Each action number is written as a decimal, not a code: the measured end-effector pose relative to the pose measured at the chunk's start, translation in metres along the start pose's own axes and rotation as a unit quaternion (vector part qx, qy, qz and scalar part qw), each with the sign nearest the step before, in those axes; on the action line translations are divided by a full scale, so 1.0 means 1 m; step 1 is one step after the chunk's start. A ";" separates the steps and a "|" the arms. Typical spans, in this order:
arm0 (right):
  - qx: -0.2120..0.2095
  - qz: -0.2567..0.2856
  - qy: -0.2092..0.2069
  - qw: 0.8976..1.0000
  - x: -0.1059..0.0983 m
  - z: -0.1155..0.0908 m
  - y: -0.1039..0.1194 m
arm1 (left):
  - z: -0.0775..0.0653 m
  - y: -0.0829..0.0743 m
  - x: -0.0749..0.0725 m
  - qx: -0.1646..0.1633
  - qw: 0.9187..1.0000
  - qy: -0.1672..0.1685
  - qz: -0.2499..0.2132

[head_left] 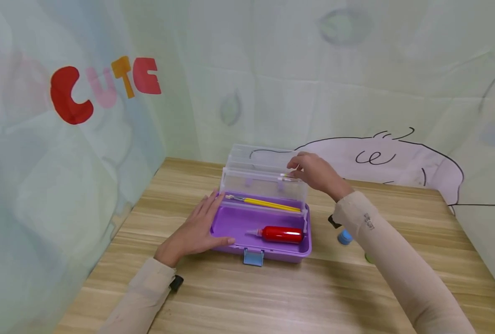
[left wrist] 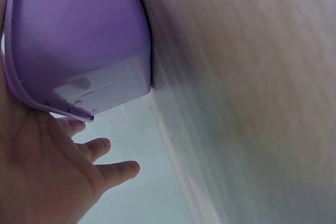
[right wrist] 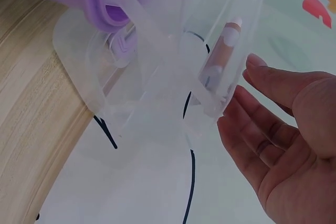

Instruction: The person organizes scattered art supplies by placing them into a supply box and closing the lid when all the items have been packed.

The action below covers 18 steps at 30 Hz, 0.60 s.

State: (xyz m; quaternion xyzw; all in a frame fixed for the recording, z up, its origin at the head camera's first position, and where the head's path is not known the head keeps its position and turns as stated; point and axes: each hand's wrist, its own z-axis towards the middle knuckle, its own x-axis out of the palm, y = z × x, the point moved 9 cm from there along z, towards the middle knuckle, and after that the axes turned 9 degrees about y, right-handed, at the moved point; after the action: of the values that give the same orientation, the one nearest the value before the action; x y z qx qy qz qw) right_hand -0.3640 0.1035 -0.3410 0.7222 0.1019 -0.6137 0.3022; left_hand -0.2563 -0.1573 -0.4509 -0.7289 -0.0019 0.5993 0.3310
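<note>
A purple box with a light-blue latch and raised clear plastic trays stands on the table. Yellow-handled paintbrushes lie in the lower tray, and a red bottle with a pointed nozzle lies in the bottom. My left hand rests on the box's left rim, fingers extended. At the upper tray's right end is my right hand, its fingers loosely bent. The right wrist view shows a small brownish tube with a white end through the clear plastic, beside that hand's fingertips.
Right of the box, a small blue jar stands on the wooden table. Something green is mostly hidden behind the right sleeve. A printed cloth hangs behind the table and on its left.
</note>
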 end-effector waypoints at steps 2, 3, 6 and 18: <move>-0.006 0.001 -0.008 1.000 -0.002 -0.005 0.000 | -0.001 0.000 0.000 0.002 1.000 -0.001 -0.001; -0.007 0.003 -0.013 1.000 -0.003 -0.007 0.000 | -0.001 0.001 0.000 0.003 1.000 -0.002 -0.002; -0.011 0.007 -0.025 1.000 -0.006 -0.015 -0.003 | -0.001 0.001 0.001 0.004 1.000 -0.004 -0.006; 0.013 0.065 -0.061 0.996 -0.015 -0.052 -0.024 | -0.001 -0.002 -0.001 0.009 1.000 0.001 -0.003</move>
State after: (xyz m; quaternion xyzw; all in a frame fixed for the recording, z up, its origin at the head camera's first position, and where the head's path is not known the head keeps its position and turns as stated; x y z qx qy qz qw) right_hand -0.3368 0.1551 -0.3307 0.6924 0.0278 -0.6371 0.3375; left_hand -0.2556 -0.1568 -0.4490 -0.7269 0.0015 0.5973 0.3389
